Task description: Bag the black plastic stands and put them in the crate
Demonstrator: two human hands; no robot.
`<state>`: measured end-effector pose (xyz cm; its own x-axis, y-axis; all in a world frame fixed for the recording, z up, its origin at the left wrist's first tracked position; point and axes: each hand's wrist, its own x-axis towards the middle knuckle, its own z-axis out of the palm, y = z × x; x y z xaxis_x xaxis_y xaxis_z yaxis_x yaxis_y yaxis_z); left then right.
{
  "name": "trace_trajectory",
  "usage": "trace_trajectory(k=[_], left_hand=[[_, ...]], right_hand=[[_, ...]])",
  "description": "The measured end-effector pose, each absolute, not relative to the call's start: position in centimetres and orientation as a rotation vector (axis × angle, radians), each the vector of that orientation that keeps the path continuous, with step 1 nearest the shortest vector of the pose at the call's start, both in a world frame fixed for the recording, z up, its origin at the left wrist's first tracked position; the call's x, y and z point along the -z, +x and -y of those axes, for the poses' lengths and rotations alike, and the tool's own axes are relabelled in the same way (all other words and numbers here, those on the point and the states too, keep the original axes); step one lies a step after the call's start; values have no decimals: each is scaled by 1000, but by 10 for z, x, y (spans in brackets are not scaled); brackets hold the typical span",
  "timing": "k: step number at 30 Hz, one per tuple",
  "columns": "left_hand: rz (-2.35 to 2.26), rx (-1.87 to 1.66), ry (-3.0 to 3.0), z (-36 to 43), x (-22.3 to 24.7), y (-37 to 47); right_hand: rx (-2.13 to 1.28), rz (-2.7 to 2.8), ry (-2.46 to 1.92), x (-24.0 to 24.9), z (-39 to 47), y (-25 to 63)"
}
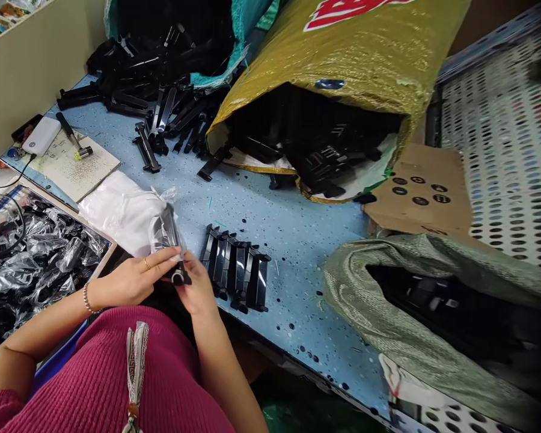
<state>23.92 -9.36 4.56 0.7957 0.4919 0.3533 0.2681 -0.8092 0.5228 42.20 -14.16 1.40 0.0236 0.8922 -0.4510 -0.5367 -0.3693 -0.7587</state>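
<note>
A black plastic part (178, 276) is partly inside a clear plastic bag (165, 231), held near the table's front edge. My left hand (137, 275) presses its fingers on the bag and the part's near end. Around the right side of the same part, the fingers of my right hand (197, 285) are closed. Just right of my hands, several black parts (240, 269) lie side by side in a row on the blue speckled table (297, 252). White plastic bags (124, 207) lie in a stack behind my left hand.
A box of bagged parts (40, 264) stands at the left. Loose black parts (148, 102) spill from a teal sack (238, 54). A yellow sack (342, 60), a green sack (365, 288) and cardboard (421, 207) are right. A hammer (74, 137) lies on a board (94, 171).
</note>
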Motion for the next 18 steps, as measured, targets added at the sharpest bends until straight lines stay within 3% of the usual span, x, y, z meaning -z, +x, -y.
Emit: trace_trajectory(k=[4,8,12,15,18], left_hand=[[-537,-545,2449,104,-62,234],[-657,-642,2468,116,-95,211],[-1107,-533,2234,121,-109,127],[-1604,-267,1945,123,-84,28],[-2049,35,1724,144,-54,-62]], right_hand=[[-1279,892,-1478,-34,145,422],[-1627,986,-1130,-43,147,397],[-1896,1030,-915,-44,143,385],[-1717,1150,-1159,-45,140,412],[-1329,1282,-1612,-47,137,463]])
